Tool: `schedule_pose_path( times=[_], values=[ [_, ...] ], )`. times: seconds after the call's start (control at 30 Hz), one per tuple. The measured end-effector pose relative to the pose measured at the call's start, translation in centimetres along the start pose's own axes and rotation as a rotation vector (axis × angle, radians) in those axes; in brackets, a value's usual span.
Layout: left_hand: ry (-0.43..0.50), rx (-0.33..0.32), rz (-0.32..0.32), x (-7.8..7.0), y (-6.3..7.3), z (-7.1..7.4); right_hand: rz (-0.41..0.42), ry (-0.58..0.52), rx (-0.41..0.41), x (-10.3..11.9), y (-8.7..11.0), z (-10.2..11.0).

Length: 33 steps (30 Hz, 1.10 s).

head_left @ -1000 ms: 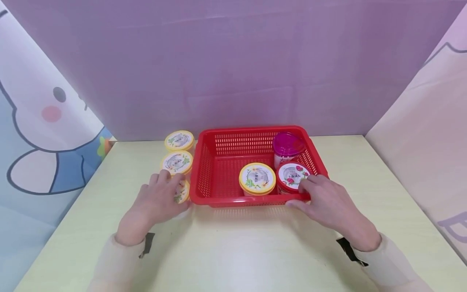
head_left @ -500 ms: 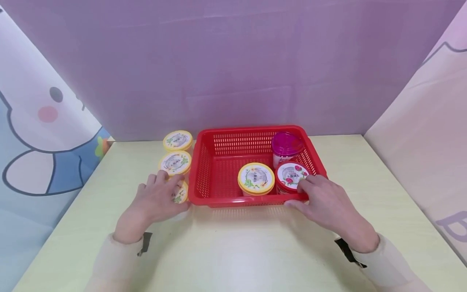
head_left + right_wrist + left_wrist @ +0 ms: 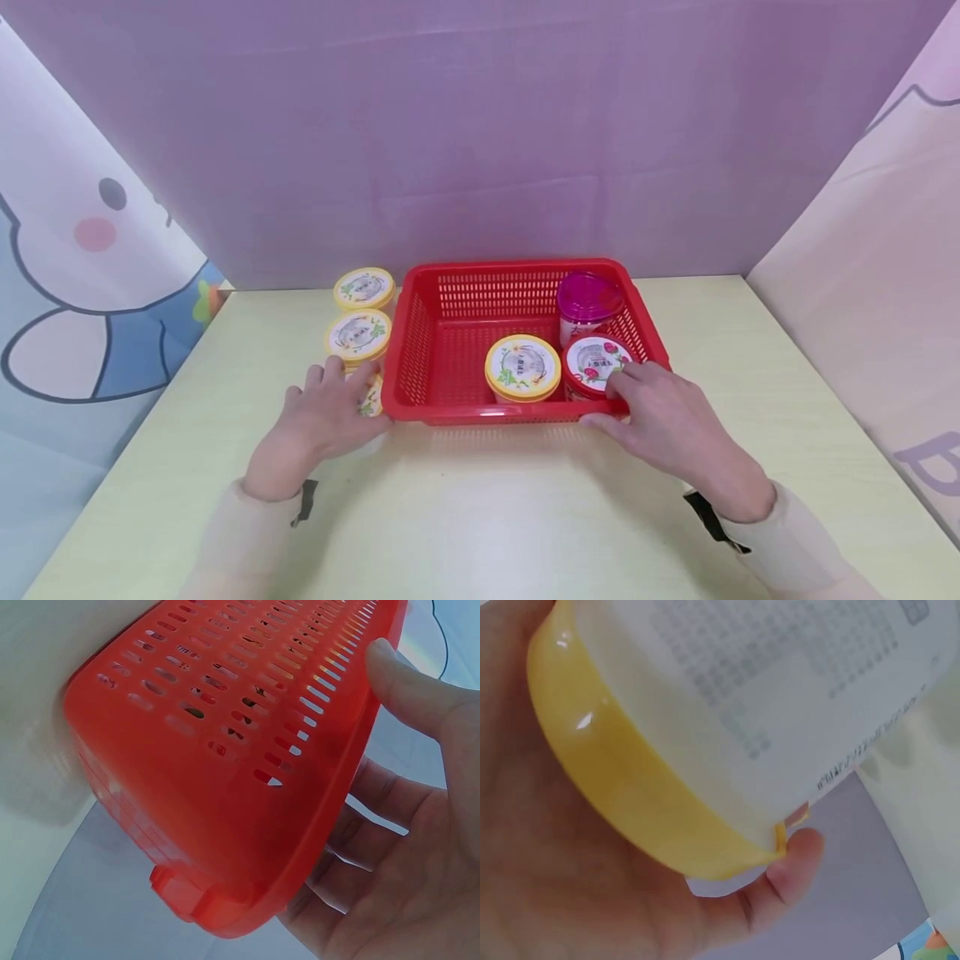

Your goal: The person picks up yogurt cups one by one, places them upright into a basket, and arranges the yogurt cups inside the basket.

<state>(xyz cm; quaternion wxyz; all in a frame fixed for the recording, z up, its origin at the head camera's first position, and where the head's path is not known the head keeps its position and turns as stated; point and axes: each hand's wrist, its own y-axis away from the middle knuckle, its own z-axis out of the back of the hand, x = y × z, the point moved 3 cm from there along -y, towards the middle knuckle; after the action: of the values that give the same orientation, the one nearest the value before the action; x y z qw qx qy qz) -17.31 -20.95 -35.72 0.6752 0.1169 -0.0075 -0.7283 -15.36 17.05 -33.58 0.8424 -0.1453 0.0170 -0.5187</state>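
Observation:
My left hand (image 3: pixel 322 414) curls over the nearest yellow-lidded tub (image 3: pixel 371 398), left of the red basket. The left wrist view shows fingers and palm around the lid rim of this white printed tub (image 3: pixel 780 697). Its lid is mostly under the hand in the head view. My right hand (image 3: pixel 667 421) grips the near right corner of the red plastic basket (image 3: pixel 450 412). Thumb outside, fingers over the rim, in the right wrist view they hold the slotted basket (image 3: pixel 202 802). Inside, near that hand, sit a red-lidded tub (image 3: pixel 596 362) and a yellow-lidded tub (image 3: pixel 522 367).
A purple-lidded cup (image 3: pixel 588 298) stands in the basket's back right corner. Two more yellow-lidded tubs (image 3: pixel 358 335) line up behind the left hand, close to the basket's left side. A purple backdrop (image 3: pixel 480 133) rises behind the pale table (image 3: pixel 480 517).
The scene has shifted slightly left in the head view. My left thumb now overlaps the basket's near left corner a little more. Both hands keep their grips.

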Motion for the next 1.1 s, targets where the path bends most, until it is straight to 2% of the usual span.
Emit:
schedule_pose_path(
  times=[0.23,0.63,1.1],
  values=[
    [-0.017,-0.011,-0.011,-0.1,-0.2,0.0,-0.006,0.001,0.001,0.0,0.0,0.0],
    [0.01,-0.019,-0.014,0.2,0.0,0.4,-0.003,0.0,0.004,0.0,-0.1,-0.1],
    [-0.031,-0.019,-0.01,1.7,0.3,1.8,-0.005,-0.007,0.011,0.0,-0.1,-0.1]
  ],
)
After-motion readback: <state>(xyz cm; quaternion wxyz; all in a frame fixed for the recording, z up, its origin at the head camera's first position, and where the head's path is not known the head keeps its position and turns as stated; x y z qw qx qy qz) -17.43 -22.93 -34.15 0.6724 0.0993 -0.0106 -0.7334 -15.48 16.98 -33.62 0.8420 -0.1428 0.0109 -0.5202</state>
